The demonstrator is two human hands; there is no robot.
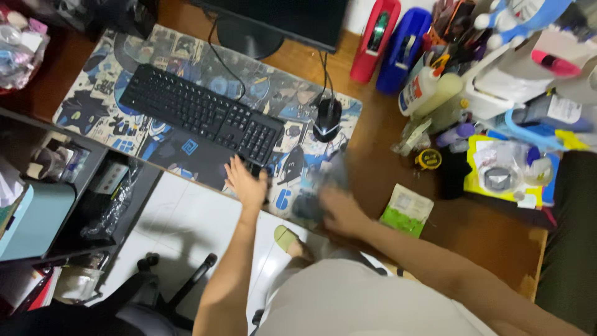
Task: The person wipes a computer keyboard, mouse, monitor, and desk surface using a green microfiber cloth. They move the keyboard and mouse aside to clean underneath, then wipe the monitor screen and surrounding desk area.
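Note:
My left hand (247,182) rests flat with fingers spread on the printed desk mat (155,46), touching the near right corner of the black keyboard (199,112). My right hand (339,211) is blurred by motion at the mat's near right edge and grips a grey-blue cloth-like thing (326,180) pressed on the mat. A black mouse (328,118) lies beyond the cloth, its cable running back under the monitor (280,18).
Right of the mat on the wooden desk lie a green-and-white packet (405,210), a small round tape measure (428,159), a glue bottle (418,90), red and blue tape dispensers (388,43) and a pile of stationery. A black shelf unit (74,186) stands at left; a chair base is below.

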